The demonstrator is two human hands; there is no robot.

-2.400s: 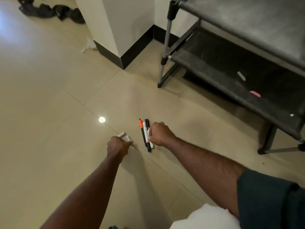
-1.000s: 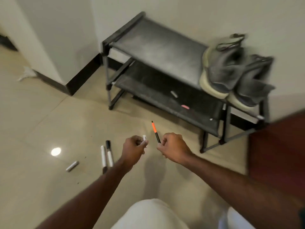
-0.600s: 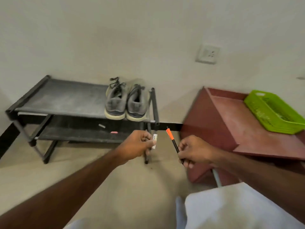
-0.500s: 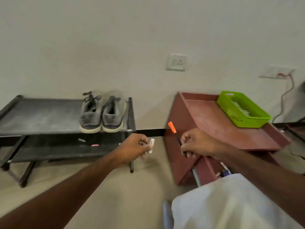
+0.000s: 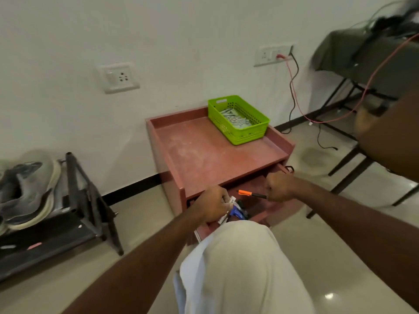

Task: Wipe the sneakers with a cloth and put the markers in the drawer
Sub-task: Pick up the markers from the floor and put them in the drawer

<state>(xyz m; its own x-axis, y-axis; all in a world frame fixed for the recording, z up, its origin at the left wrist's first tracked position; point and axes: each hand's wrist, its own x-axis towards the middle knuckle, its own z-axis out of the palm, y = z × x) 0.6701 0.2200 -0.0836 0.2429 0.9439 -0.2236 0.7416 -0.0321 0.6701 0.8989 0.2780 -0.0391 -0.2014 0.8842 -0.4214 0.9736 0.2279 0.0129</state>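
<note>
My right hand (image 5: 279,187) grips a black marker with an orange cap (image 5: 249,193), held level over the open drawer (image 5: 260,217) of the red cabinet (image 5: 204,150). My left hand (image 5: 212,205) holds a white marker (image 5: 231,200) at the drawer's left front. Blue and dark pens lie inside the drawer (image 5: 238,213). A pair of grey sneakers (image 5: 25,191) rests on the black shoe rack (image 5: 77,200) at the left.
A green basket (image 5: 238,120) stands on the cabinet top at the back right. My knee in pale trousers (image 5: 242,264) hides the drawer's front. A folding table's black legs (image 5: 353,159) and trailing cables (image 5: 301,109) are to the right.
The view has swung right from the shoe rack to the red cabinet. Both hands have carried their markers down over the open drawer.
</note>
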